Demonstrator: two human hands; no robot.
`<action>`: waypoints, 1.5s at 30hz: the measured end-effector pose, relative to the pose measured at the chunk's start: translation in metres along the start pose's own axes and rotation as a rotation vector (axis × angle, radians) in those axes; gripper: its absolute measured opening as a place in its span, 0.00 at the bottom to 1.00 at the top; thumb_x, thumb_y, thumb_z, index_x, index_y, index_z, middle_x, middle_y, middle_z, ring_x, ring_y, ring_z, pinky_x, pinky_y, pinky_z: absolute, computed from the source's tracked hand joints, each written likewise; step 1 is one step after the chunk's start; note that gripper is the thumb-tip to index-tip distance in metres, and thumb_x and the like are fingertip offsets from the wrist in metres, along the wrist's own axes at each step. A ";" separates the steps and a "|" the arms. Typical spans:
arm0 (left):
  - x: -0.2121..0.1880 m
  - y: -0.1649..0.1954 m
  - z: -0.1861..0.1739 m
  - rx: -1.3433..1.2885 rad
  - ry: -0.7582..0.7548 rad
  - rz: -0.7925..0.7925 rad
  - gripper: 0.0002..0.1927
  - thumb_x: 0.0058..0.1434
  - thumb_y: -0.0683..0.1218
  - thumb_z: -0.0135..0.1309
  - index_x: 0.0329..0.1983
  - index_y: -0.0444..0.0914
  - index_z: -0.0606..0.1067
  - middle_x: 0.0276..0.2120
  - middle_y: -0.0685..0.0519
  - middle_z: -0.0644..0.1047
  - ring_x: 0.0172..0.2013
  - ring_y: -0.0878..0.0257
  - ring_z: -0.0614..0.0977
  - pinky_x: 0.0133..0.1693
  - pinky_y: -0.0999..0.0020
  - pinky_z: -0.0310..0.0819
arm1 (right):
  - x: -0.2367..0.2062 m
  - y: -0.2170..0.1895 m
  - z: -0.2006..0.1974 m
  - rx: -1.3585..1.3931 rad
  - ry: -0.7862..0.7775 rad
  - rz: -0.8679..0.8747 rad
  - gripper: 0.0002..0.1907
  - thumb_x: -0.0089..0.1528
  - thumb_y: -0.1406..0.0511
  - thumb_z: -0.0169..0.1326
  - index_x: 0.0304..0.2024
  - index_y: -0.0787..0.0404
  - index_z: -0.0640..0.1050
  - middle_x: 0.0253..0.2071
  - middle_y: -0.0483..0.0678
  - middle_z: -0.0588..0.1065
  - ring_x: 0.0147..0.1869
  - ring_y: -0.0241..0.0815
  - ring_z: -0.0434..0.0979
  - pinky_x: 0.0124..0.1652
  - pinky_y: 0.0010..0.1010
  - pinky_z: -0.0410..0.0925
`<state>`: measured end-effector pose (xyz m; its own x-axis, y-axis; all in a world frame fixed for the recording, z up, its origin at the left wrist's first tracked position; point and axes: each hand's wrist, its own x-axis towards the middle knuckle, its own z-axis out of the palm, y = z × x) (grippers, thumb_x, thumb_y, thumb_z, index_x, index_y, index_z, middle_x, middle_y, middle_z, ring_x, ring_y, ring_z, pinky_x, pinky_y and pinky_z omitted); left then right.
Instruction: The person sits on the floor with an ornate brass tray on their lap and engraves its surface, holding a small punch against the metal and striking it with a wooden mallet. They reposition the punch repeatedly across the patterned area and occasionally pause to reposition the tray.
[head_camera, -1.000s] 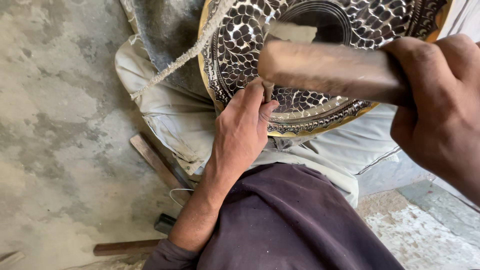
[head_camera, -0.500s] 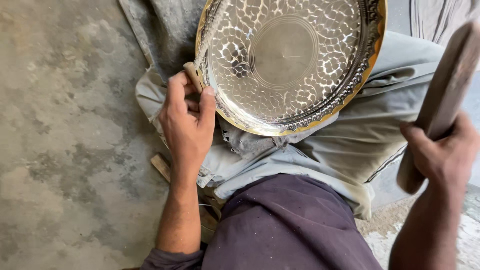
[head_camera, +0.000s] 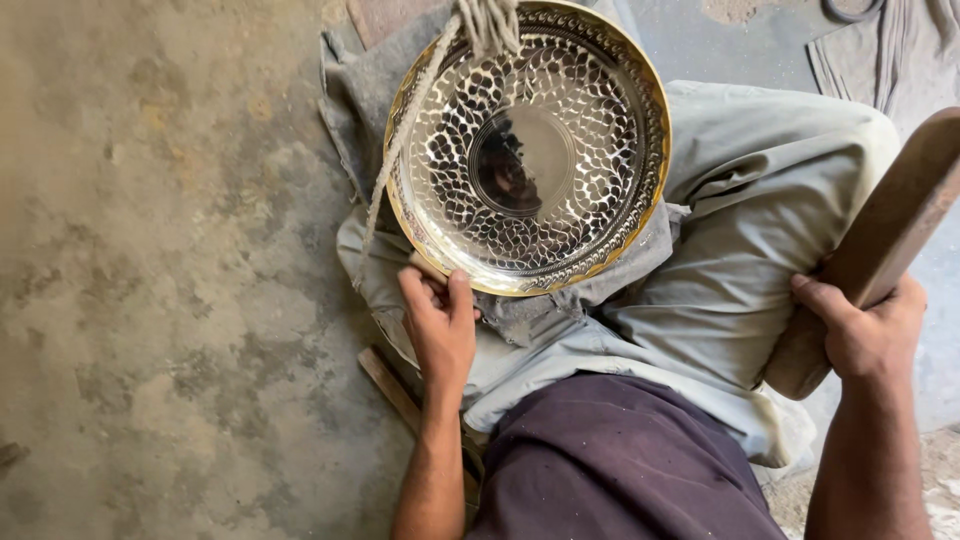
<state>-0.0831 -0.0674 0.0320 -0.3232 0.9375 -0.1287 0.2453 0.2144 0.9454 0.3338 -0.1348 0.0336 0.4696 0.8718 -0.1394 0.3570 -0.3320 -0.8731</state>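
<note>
A round brass plate with a hammered, patterned shiny inside rests on my lap over grey cloth. My left hand sits at the plate's lower left rim, its fingers closed around a small tool that is mostly hidden. My right hand is off to the right, away from the plate, gripping a thick wooden mallet that slants up to the right. A frayed rope hangs across the plate's upper left edge.
My legs in pale grey trousers and a dark purple shirt fill the lower middle. Bare concrete floor lies to the left. A wooden stick lies on the floor under my left forearm. Grey cloth lies at the top right.
The mallet was over the plate by my left hand a second ago; my right hand has swung it away to the right. My left hand has drawn back to the plate's lower rim.
</note>
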 end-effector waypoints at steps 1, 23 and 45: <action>-0.005 0.000 0.000 -0.077 -0.019 -0.070 0.14 0.69 0.44 0.54 0.49 0.32 0.64 0.29 0.49 0.76 0.25 0.67 0.78 0.25 0.69 0.79 | 0.000 -0.001 0.001 -0.012 0.004 -0.005 0.11 0.62 0.68 0.65 0.41 0.71 0.78 0.38 0.49 0.79 0.39 0.37 0.78 0.46 0.31 0.72; -0.010 0.036 0.007 -0.207 -0.146 0.060 0.19 0.66 0.34 0.58 0.57 0.30 0.65 0.43 0.46 0.78 0.41 0.63 0.84 0.41 0.71 0.82 | 0.049 0.026 0.013 -0.026 -0.008 0.111 0.15 0.61 0.67 0.65 0.44 0.72 0.78 0.40 0.51 0.80 0.41 0.39 0.79 0.45 0.31 0.72; 0.070 0.029 0.095 0.246 -0.510 0.548 0.20 0.68 0.49 0.61 0.62 0.43 0.73 0.38 0.54 0.80 0.37 0.64 0.85 0.35 0.69 0.83 | 0.118 -0.083 0.045 -0.408 -0.317 -0.532 0.24 0.60 0.68 0.65 0.55 0.71 0.72 0.43 0.55 0.77 0.44 0.43 0.79 0.43 0.34 0.75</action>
<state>-0.0115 0.0305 0.0221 0.3465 0.9245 0.1589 0.4627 -0.3158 0.8284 0.3231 0.0115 0.0681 -0.0836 0.9939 0.0721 0.7719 0.1103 -0.6261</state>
